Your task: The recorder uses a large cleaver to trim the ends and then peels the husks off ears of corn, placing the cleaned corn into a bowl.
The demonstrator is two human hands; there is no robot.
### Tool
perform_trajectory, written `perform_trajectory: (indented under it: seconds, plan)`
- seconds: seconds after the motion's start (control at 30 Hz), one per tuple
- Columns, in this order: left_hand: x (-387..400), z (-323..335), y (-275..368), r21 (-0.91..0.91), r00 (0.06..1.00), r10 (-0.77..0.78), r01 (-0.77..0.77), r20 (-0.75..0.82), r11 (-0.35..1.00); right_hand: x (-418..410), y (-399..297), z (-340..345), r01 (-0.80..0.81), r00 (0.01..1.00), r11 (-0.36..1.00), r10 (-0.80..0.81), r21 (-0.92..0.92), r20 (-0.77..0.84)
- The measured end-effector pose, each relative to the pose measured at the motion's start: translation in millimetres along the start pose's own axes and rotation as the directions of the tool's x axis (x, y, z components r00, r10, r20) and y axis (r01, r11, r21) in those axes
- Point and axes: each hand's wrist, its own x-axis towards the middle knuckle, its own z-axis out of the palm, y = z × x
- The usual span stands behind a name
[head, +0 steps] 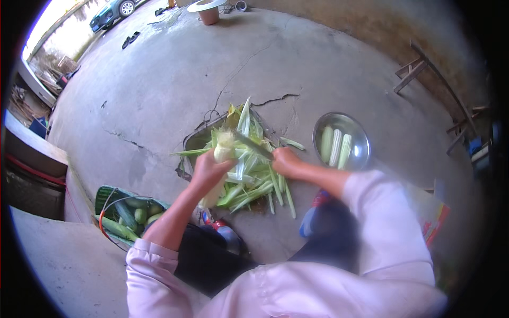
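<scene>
My left hand (212, 167) is closed around a pale ear of corn (225, 148), its silk end pointing up and away from me. A knife (254, 146) is held in my right hand (287, 162), its blade slanting towards the top of the ear. Below both hands lies a heap of green corn husks (254, 187), spread over a dark-rimmed container (195, 137) and onto the floor. To the right of the heap, a round metal bowl (361, 140) holds three husked ears of corn (336, 147).
At the lower left stands a green basket (104, 195) with gourds or similar green vegetables (126, 214). My shoes flank the husk heap. A wooden frame (411, 75) leans at the far right. Beyond are a flowerpot (209, 16), black sandals (130, 40) and a car (109, 15).
</scene>
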Motion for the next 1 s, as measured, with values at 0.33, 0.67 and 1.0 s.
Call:
perform_trajectory:
  seconds: [0.33, 0.67, 1.0]
  plan:
    - [2, -17, 6, -0.296, 0.995, -0.012, 0.04, 0.097, 0.954, -17, -67, -47, 0.32, 0.896, 0.921, -0.219, 0.22, -0.385]
    - [32, -18, -84, -0.761, 0.975, 0.073, 0.115, 0.208, 0.638, -30, -82, -62, 0.627, 0.7, 0.773, -0.613, -0.096, -0.366]
    - [20, -5, -65, -0.416, 0.929, 0.347, -0.268, 0.126, 0.869, -35, -82, -66, 0.584, 0.72, 0.793, -0.604, -0.171, -0.341]
